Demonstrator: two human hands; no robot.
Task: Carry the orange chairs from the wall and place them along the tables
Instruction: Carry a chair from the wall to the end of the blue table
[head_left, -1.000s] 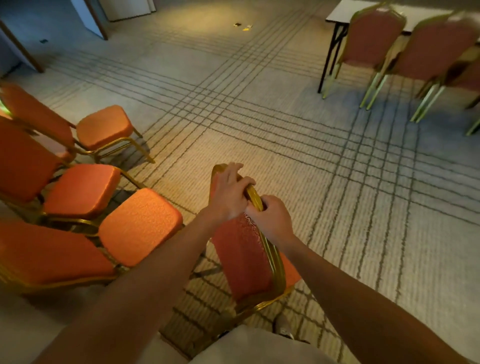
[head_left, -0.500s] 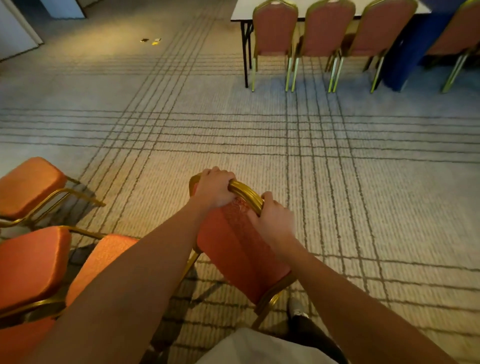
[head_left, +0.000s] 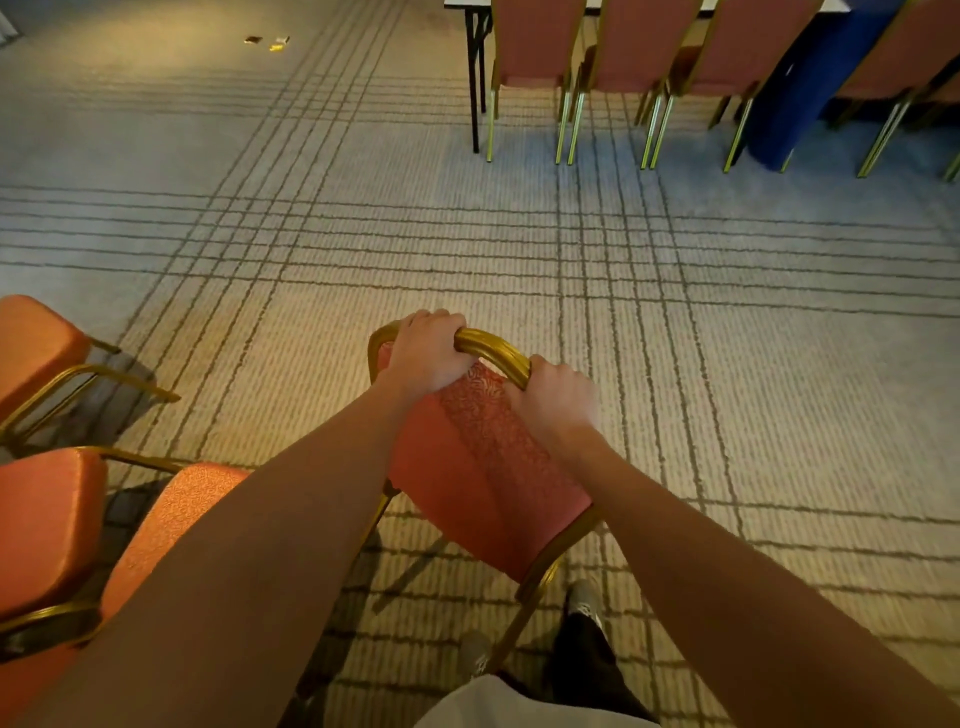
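We see both hands clenched on the curved gold top rail of an orange fabric chair with a gold metal frame (head_left: 483, 467): the left hand (head_left: 423, 353) wraps the rail near its left corner, and the right hand (head_left: 556, 400) grips it at the right end, fingers curled over the far side. The chair is right in front of us, its backrest tilted and facing us, over the beige carpet with dark crossing lines (head_left: 519, 249) and well apart from the desk. At the left edge sit three more orange padded chairs (head_left: 47, 519), close together (we see their seats and gold legs only). Far ahead, a white-topped desk with black legs (head_left: 474, 78) has a row of matching orange chairs (head_left: 535, 41) drawn up along it, their backs toward us, and a blue cloth drape (head_left: 810, 88) hangs between two of them. Below the chair we glimpse a grey shoe (head_left: 584, 597).
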